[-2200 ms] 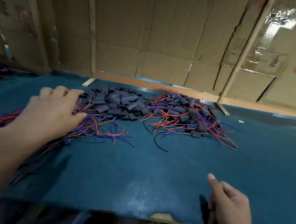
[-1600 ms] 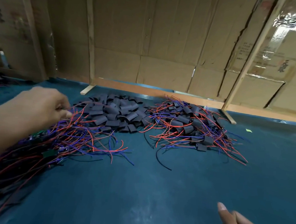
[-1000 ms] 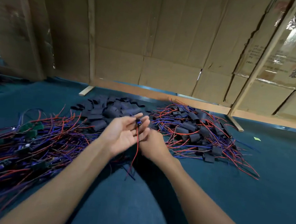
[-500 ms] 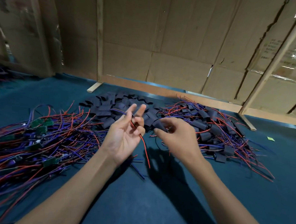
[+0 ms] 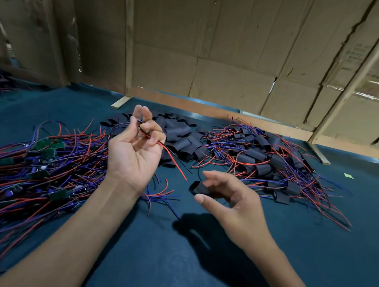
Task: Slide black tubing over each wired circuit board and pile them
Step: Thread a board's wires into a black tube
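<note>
Left hand (image 5: 134, 153) raised palm-up above the blue felt-covered bench (image 5: 165, 253), fingers (image 5: 154, 136) curled and pinching one wired circuit board's thin red lead (image 5: 175, 162), which drooped in a loose arc toward the right; board itself hidden behind the fingers. Right hand (image 5: 235, 205) lower and nearer, thumb and fingertips clasped around a short piece of black tubing (image 5: 200, 188), matte and flattened, open end turned toward the lead but apart from it. Heaped on the left, untubed boards (image 5: 47, 149): small green rectangles tangled in glossy red and purple wires. Behind the hands at centre, a mound of loose tubing pieces (image 5: 180, 138), dull black, cut short, some curled. To the right, the finished pile (image 5: 265, 162): black sleeves threaded among splayed red and blue strands, wire ends fanned out across the felt. One small green scrap (image 5: 348, 175) lay well apart at far right. Backed by creased brown cardboard panels (image 5: 223, 56) braced with pale wooden battens (image 5: 128, 40), shiny packing tape visible at upper right. Hard shadows of both forearms cast on the fuzzy cloth.
</note>
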Action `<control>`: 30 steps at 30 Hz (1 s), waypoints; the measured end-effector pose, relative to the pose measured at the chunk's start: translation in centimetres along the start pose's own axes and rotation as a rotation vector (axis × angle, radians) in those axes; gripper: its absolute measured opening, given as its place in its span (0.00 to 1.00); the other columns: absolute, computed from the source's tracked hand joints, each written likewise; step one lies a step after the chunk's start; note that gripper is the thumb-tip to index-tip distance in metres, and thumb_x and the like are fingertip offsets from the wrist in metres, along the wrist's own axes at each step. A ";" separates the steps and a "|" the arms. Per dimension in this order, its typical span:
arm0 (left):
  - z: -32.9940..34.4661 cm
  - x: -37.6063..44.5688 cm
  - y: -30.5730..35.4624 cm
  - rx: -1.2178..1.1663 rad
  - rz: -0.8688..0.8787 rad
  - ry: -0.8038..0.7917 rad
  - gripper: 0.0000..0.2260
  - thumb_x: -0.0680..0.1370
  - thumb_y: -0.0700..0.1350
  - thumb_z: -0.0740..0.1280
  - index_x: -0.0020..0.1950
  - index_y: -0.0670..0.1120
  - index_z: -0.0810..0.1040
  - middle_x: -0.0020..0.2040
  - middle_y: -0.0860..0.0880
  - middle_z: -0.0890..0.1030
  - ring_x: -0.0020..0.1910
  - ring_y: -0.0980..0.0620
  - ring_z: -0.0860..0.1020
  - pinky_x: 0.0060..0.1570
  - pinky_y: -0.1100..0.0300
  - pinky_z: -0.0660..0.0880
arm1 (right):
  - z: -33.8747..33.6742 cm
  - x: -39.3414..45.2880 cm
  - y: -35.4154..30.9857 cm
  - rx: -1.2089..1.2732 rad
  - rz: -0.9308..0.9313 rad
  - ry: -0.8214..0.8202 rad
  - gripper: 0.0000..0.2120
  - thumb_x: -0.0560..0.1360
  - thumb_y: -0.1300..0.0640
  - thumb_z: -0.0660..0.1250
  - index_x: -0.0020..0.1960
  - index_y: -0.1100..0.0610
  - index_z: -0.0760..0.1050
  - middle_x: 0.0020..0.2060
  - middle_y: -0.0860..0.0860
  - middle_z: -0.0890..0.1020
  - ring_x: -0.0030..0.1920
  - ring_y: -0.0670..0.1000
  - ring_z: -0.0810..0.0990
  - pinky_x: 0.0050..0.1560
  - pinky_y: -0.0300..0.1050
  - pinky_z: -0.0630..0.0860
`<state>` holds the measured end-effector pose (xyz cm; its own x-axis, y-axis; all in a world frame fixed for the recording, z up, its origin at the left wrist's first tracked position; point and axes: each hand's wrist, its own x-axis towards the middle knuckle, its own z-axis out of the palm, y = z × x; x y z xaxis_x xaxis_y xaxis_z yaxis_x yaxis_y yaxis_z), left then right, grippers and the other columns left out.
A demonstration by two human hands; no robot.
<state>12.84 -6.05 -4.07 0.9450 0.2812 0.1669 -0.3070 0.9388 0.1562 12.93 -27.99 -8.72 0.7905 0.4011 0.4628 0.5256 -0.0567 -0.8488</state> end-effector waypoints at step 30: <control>-0.7 -0.4 -1.3 0.089 -0.072 0.033 0.10 0.83 0.41 0.58 0.59 0.47 0.77 0.43 0.51 0.80 0.32 0.58 0.67 0.31 0.67 0.60 | 0.3 -0.3 0.5 0.201 0.098 -0.063 0.22 0.71 0.71 0.76 0.61 0.54 0.79 0.47 0.46 0.84 0.49 0.47 0.83 0.53 0.37 0.77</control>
<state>12.97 -7.18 -5.03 0.9678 0.2211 0.1201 -0.2452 0.9360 0.2527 12.88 -27.85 -9.40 0.8104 0.4591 0.3640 0.3693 0.0821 -0.9257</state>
